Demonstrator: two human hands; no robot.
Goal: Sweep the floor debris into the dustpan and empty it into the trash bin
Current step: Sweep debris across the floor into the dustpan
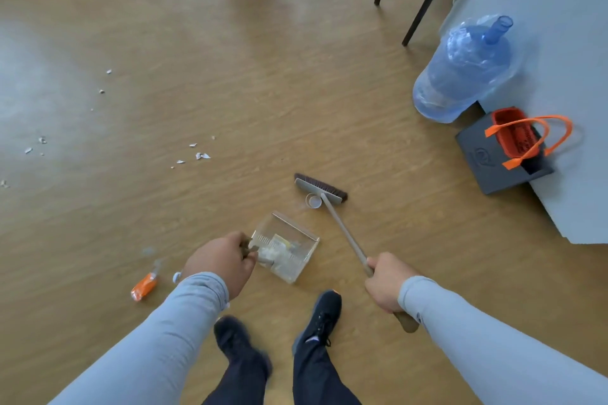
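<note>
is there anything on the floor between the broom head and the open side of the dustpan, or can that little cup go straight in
Nothing visible blocks it. The small cup lies right beside the broom head, on the side facing the clear dustpan, with only bare floor between cup and pan.

We count two hands: the left hand [221, 262] and the right hand [388, 286]. One clear dustpan [289, 240], one broom [324, 190], and one small white cup [314, 200] beside its head. One orange-labelled bottle [144, 286] lies on the floor. We see one big blue water jug [464, 72], one orange basket [515, 136], one dark box [493, 164] under it. Paper scraps [202, 155]: roughly a dozen, some too small to count surely. Two black shoes [324, 312] below us.
</note>
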